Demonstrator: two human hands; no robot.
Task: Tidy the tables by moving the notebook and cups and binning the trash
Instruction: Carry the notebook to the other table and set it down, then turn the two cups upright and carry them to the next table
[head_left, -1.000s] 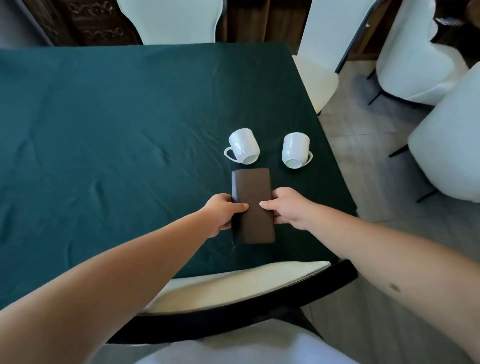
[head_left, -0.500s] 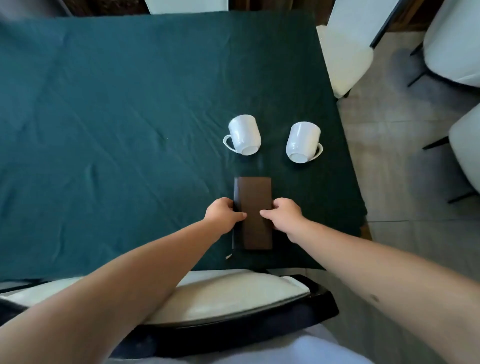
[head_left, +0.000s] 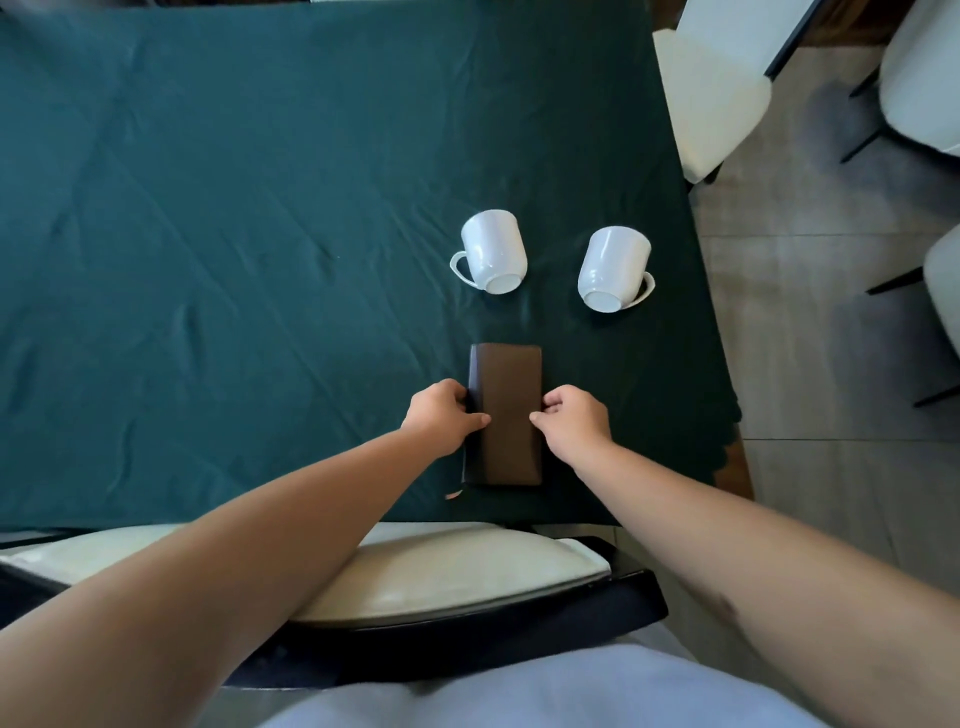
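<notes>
A dining room, likely in a restaurant or banquet hall.

A dark green cloth (head_left: 208, 234) drapes the worktop, two white cups (head_left: 493, 252) set on it; several matching white-covered chairs (head_left: 711, 88) on dark legs stand around on a grey tiled floor (head_left: 810, 322), and one cushioned chair (head_left: 441, 577) is tucked in at the near edge.

Head camera, steep downward view, close over table (head_left: 208, 208).
</notes>
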